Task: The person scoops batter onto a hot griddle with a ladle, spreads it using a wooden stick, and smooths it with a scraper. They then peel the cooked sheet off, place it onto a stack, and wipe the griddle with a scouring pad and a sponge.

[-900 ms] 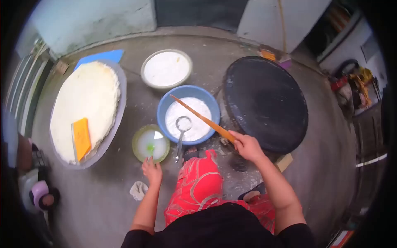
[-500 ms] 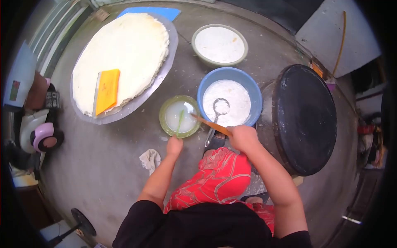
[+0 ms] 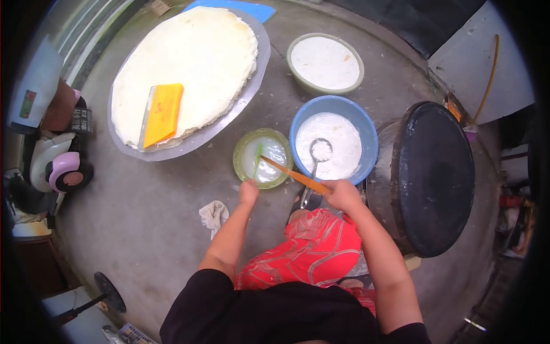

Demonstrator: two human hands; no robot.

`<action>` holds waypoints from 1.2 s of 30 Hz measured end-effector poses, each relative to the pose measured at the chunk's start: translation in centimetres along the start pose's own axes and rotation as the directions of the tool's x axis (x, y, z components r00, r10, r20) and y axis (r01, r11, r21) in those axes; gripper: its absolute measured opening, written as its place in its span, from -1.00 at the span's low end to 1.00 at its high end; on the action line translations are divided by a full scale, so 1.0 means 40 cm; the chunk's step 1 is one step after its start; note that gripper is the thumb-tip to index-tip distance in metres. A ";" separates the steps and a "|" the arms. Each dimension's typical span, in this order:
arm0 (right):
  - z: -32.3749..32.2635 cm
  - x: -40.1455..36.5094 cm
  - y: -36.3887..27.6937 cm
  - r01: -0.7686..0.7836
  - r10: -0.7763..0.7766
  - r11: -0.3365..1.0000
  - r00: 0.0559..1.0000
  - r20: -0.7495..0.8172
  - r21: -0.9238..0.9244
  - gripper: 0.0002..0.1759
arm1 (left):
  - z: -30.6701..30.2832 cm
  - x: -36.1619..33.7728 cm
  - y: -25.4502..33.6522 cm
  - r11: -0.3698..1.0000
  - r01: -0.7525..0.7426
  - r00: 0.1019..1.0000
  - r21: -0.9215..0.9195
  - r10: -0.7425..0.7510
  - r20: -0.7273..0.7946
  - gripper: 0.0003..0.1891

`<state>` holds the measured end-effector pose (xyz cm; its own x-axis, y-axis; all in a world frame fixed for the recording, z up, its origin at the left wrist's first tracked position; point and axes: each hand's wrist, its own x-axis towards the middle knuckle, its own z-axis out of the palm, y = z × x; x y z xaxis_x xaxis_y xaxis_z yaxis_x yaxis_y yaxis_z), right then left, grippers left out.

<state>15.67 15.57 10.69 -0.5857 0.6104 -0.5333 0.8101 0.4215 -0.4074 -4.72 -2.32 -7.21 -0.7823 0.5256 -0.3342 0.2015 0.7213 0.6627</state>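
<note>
My left hand [image 3: 248, 192] is closed on the end of a green stick [image 3: 257, 161], which reaches into a green bowl [image 3: 239, 166] of whitish liquid. In my right hand [image 3: 342, 195] is a long wooden spatula [image 3: 298, 177]; its tip is over the bowl, close to the green stick. Right of the bowl stands a blue basin [image 3: 369, 143] of white batter or flour, with a metal ladle [image 3: 314, 163] in it. Behind it sits a greenish basin [image 3: 358, 80] of similar white stuff.
A round tray [image 3: 260, 63] at the upper left bears a stack of pale flatbreads [image 3: 189, 57] with an orange scraper [image 3: 164, 114] on top. A large round black griddle [image 3: 438, 178] stands at the right. A crumpled cloth [image 3: 214, 215] lies on the floor.
The view has shifted, so the scene sits further right. The spatula's tip has moved left, further over the bowl and nearer the green stick.
</note>
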 end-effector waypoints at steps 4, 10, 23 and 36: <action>0.019 0.010 -0.012 0.237 -0.273 0.899 0.961 -0.047 -0.368 -0.57 | -0.026 -0.105 0.049 0.995 -0.063 0.998 -0.073 0.065 0.025 -0.75; -0.019 -0.027 -0.035 0.201 -0.285 0.884 0.948 -0.144 -0.423 -0.62 | -0.005 -0.060 0.012 1.000 0.025 1.000 0.014 -0.025 0.014 -0.75; -0.061 -0.398 0.215 0.056 -0.003 0.991 0.919 -0.394 0.121 -0.59 | 0.083 -0.113 0.276 0.793 0.484 0.665 -0.370 -0.059 0.745 -0.58; 0.033 -0.687 0.328 -0.006 0.499 0.546 0.805 -0.320 0.838 -0.59 | 0.070 -0.102 0.499 0.816 0.530 0.647 -0.231 -0.213 0.732 -0.71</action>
<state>42.38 3.45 19.02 -0.0598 0.9163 -0.3960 0.4257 -0.3354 -0.8404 4.13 11.19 5.52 -0.1171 0.5163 -0.8484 -0.3864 0.7632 0.5178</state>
